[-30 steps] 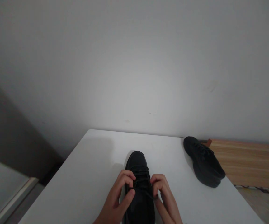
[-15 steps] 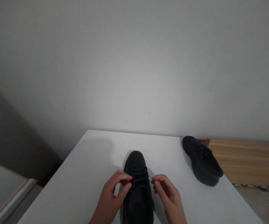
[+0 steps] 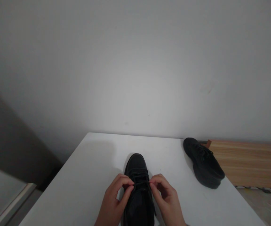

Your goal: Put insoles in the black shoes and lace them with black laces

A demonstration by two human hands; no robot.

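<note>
A black lace-up shoe (image 3: 136,163) lies on the white table (image 3: 98,163), its toe pointing away from me and its opening toward me. On its left side, my left hand (image 3: 118,194) pinches a black shoelace (image 3: 141,182) between thumb and index finger. My right hand (image 3: 165,196) pinches the lace on the right side of the shoe. The lace runs across the shoe's tongue between both hands. A loose lace end hangs down the shoe's right side, partly beside my right hand.
A second black shoe (image 3: 204,164) rests near the table's right edge, turned at an angle. Behind the table rises a pale wall (image 3: 135,69). A wooden board (image 3: 250,163) stands beyond the right edge, and a white panel edge (image 3: 15,204) is at lower left.
My right hand has moved left to the shoe and now pinches the lace, where before it was apart from the shoe. My left hand stays at the lacing with its fingertips closed together.
</note>
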